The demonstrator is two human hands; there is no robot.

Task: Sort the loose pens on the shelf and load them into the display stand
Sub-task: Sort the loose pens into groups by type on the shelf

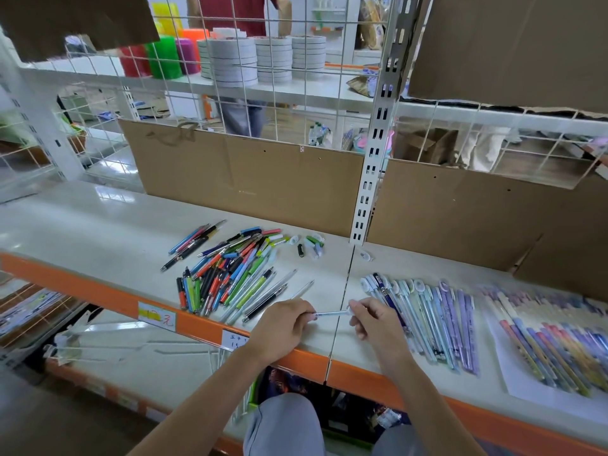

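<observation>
A pale pen (330, 313) lies level between my hands just above the white shelf (98, 225). My left hand (283, 327) pinches its left end and my right hand (375, 319) pinches its capped right end. A loose heap of mixed coloured pens (230, 271) lies left of my hands. To the right, a row of pale blue and purple pens (427, 317) lies side by side. Further right, more patterned pens (552, 340) rest on a white sheet. I see no display stand in view.
A few loose caps (311, 245) lie behind the heap. Brown cardboard (250, 179) lines the wire back panel, and a slotted upright post (370, 179) divides the shelf. The shelf's orange front edge (108, 297) carries price labels. Tape rolls (237, 60) stand on a far shelf.
</observation>
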